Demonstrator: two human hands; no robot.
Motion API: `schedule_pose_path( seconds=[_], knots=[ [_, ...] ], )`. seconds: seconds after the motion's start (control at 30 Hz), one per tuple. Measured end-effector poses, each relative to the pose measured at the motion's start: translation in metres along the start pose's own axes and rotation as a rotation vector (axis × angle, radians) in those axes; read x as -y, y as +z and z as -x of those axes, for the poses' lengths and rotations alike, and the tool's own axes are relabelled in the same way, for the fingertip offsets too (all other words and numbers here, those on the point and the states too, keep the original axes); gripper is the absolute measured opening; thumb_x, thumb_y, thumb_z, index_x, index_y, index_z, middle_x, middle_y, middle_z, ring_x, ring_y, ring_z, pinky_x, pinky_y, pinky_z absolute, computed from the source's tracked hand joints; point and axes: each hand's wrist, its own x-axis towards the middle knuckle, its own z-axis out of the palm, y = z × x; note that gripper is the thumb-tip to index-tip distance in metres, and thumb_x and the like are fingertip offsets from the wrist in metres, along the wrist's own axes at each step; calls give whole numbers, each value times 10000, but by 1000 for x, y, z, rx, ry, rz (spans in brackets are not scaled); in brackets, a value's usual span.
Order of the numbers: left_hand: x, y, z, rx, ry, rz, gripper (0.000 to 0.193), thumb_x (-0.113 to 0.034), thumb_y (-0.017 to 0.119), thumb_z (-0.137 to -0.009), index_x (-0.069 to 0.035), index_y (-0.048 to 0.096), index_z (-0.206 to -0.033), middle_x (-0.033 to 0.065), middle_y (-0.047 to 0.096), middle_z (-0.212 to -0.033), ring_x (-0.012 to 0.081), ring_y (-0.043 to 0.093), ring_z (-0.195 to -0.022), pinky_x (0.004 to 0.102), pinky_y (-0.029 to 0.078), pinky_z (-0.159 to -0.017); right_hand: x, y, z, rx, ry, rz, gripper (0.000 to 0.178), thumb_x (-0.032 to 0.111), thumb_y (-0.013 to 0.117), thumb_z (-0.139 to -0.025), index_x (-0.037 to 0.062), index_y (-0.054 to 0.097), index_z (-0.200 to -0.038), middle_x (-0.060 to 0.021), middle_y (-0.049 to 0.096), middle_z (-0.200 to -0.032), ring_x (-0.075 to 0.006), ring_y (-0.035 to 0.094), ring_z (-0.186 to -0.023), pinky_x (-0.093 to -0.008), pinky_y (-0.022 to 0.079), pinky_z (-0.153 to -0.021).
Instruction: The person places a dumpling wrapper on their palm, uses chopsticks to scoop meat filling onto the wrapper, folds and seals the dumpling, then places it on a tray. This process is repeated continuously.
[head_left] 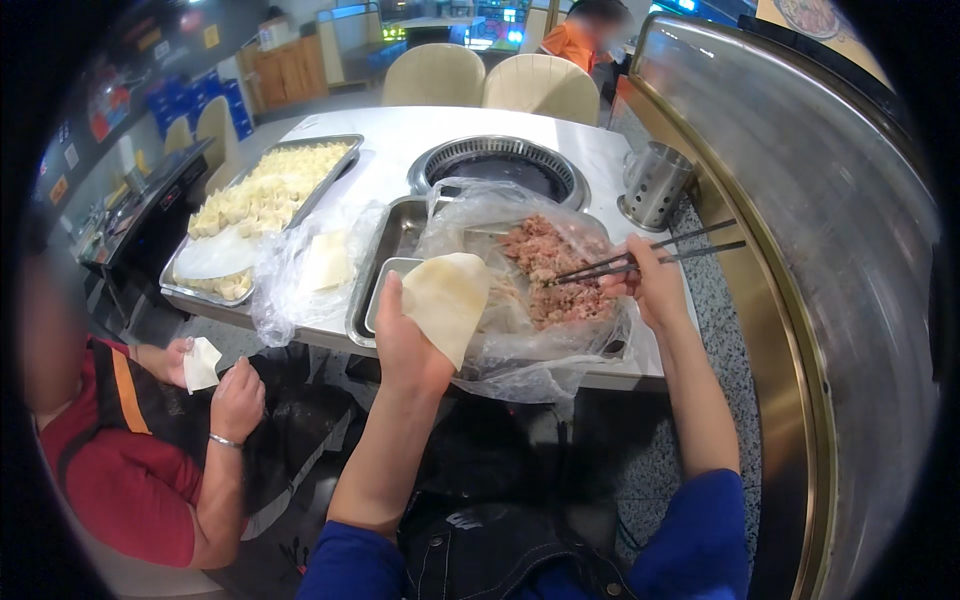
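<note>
In my left hand (pixel 412 350) lies a stack or sheet of pale dough wrappers (pixel 448 298), held between thumb and palm at the table's near edge. My right hand (pixel 643 283) grips a pair of dark chopsticks (pixel 690 240), their tips touching the pink minced meat (pixel 558 265). The meat sits on clear plastic film (pixel 530 370) spread over a metal tray (pixel 362 318). Behind the wrappers, a small white-rimmed dish (pixel 385 283) is partly hidden.
Left on the table (pixel 380 130) stands a tray (pixel 345 150) of folded dumplings (pixel 265 185), beside a plastic bag of wrappers (pixel 328 262). A round grill (pixel 497 165) and a perforated metal cylinder (pixel 660 185) are farther back. A co-worker's hands (pixel 237 400) hold a wrapper at left; a partition (pixel 790 330) runs along the right.
</note>
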Motion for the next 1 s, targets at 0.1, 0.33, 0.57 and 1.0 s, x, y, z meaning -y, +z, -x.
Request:
schedule_pose_path(
  seconds=[0.1,0.33,0.57,1.0],
  knots=[
    [3,0,-3,-10,-12,16,543,-393,254,-950,43,416,-1230,190,509,-1206,319,499,-1130,431,398,-975,-1,-4,-2,-54,-13,-135,277,264,525,-900,-6,537,-838,-111,599,-686,-194,627,-529,-279,538,-455],
    [7,-5,-7,57,-25,32,547,-397,259,-948,48,418,-1223,193,510,-1204,317,503,-1123,429,394,-979,-6,1,1,-176,-254,11,264,246,507,-917,-2,530,-832,-105,591,-685,-169,622,-533,-261,523,-469],
    [9,-1,-4,58,-24,27,552,-399,251,-950,52,416,-1224,195,508,-1208,317,502,-1125,428,391,-983,-17,23,7,-147,-545,234,248,214,532,-908,-14,557,-813,-74,589,-687,-132,605,-563,-229,472,-506],
    [19,2,-21,37,-88,50,560,-395,232,-958,62,388,-1243,223,494,-1204,353,498,-1114,474,380,-982,29,44,44,-54,-626,169,149,90,505,-902,-18,537,-805,-79,608,-726,-121,591,-641,-248,484,-586]
  ],
)
